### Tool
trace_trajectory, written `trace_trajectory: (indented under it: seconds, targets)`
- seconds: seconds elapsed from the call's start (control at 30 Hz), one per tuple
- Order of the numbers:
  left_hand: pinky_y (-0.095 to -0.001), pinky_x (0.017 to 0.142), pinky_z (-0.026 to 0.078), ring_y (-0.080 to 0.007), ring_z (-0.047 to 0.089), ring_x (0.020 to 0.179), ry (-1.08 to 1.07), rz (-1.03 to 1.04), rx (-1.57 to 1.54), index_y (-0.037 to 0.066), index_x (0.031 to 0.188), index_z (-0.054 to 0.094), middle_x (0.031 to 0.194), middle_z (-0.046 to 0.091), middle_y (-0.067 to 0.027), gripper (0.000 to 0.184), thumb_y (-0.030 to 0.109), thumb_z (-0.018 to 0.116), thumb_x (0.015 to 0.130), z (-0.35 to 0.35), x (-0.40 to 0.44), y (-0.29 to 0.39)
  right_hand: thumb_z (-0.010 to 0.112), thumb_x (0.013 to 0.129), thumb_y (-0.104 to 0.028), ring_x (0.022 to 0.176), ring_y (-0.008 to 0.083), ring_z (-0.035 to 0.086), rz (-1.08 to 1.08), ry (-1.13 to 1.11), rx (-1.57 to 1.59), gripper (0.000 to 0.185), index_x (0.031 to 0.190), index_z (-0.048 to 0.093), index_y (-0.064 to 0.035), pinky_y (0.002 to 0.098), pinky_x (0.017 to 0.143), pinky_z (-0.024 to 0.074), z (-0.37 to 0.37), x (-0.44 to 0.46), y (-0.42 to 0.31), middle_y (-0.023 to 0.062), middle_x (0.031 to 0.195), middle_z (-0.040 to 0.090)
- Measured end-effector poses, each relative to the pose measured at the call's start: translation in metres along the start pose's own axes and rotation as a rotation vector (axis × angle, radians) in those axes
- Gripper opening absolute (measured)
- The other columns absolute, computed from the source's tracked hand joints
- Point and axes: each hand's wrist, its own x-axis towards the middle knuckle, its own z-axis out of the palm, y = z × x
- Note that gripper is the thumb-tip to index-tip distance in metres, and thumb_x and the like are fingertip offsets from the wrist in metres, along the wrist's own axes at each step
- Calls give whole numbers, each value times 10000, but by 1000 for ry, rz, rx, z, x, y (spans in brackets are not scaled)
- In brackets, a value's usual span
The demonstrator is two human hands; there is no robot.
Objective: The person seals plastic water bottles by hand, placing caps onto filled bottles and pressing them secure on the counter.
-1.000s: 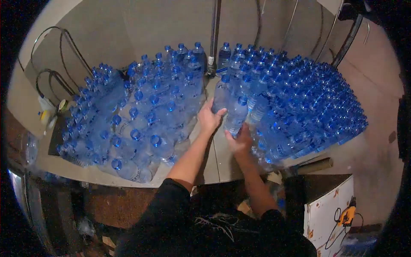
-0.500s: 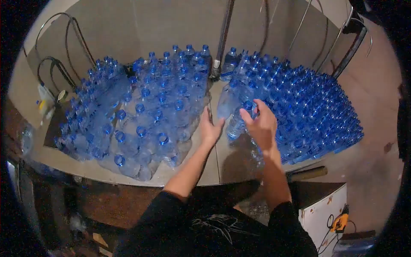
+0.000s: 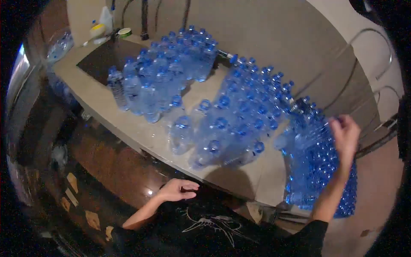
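A smooth beige countertop [image 3: 272, 185] carries a central cluster of translucent, blue-topped plastic bottles [image 3: 242, 109]; left of that cluster stands another bottle group [image 3: 160, 81], right of it a densely packed bottle group [image 3: 319, 169].

Bottles [image 3: 180, 137] are clear thin plastic, smooth and glossy with small glints, their blue tops [image 3: 224, 101] shiny hard-looking plastic. Desk [image 3: 269, 184] is smooth, pale, low sheen, material unclear; back wall [image 3: 265, 32] smooth and matt. Shirt [image 3: 167, 229] is matt black cloth with a pale print, brown surface below the desk [image 3: 111, 167] looks glossy, scraps [image 3: 92, 219] there matt, card or wood, can't tell.
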Motion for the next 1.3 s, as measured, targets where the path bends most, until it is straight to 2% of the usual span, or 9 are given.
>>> trace_trajectory:
  seconds: [0.23, 0.43, 0.53, 0.6, 0.73, 0.83, 0.93, 1.13, 1.3]
  targets:
    - [-319, 942, 514, -193, 674, 1059, 267, -55, 61, 54, 1192, 659, 1119, 714, -94, 441, 270, 774, 826, -56, -40, -57, 644, 901, -380, 493, 64, 428, 8, -119, 279, 352, 970, 684, -37, 218, 452, 308, 2, 163, -116, -37, 659, 501]
    - [-309, 904, 518, -182, 682, 1020, 454, -70, -119, 56, 1184, 670, 1100, 717, -110, 468, 332, 771, 820, -80, -77, -129, 663, 895, -317, 503, 116, 570, -70, -428, 351, 321, 898, 703, 1, 264, 459, 458, 191, 163, -218, 6, 623, 568]
    - [-312, 876, 515, -178, 683, 971, 637, -277, -14, 65, 1186, 674, 1070, 724, -104, 461, 331, 764, 820, -88, -120, -165, 693, 862, -308, 511, 152, 651, -235, -437, 107, 344, 850, 701, 36, 293, 508, 517, 285, 147, -241, 102, 581, 657]
    - [-316, 868, 508, -177, 673, 952, 794, -461, -127, 74, 1201, 669, 1056, 725, -96, 457, 296, 765, 813, -72, -158, -261, 701, 844, -326, 514, 198, 668, -393, -339, 45, 383, 790, 695, 53, 346, 537, 533, 342, 140, -237, 126, 566, 652]
    - [-336, 857, 498, -205, 655, 972, 1332, -806, -404, 29, 1136, 676, 1058, 713, -84, 354, 260, 707, 869, -9, -273, -327, 692, 850, -332, 512, 213, 669, -292, -398, 71, 387, 738, 690, 38, 362, 564, 542, 390, 133, -241, 133, 554, 654]
    - [-344, 892, 479, -217, 634, 1019, 1489, -1170, -506, 23, 1172, 652, 1109, 688, -99, 381, 276, 679, 888, 42, -346, -342, 697, 850, -357, 505, 212, 667, -295, -417, 43, 415, 717, 684, 36, 362, 567, 548, 409, 143, -236, 130, 551, 655]
    - [-351, 926, 460, -229, 614, 1067, 1506, -1380, -545, 17, 1208, 628, 1160, 662, -113, 407, 291, 651, 907, 64, -387, -336, 703, 845, -403, 496, 223, 667, -355, -444, 49, 461, 734, 682, 43, 363, 605, 563, 402, 145, -243, 138, 587, 671]
    - [-367, 995, 422, -253, 573, 1162, 1515, -1534, -474, 5, 1280, 579, 1263, 611, -142, 461, 323, 596, 946, 45, -432, -322, 734, 807, -365, 776, 281, 710, -484, -680, -145, 476, 1002, 666, 64, 393, 742, 550, 328, 148, -248, 173, 835, 717]
    - [-380, 1053, 391, -273, 538, 1241, 1779, -1211, -59, -5, 1340, 538, 1349, 568, -166, 507, 349, 550, 978, -43, -445, -266, 768, 749, -272, 999, 337, 659, -593, -1052, 3, 565, 1202, 619, 31, 411, 875, 516, 196, 84, -239, 214, 1090, 678]
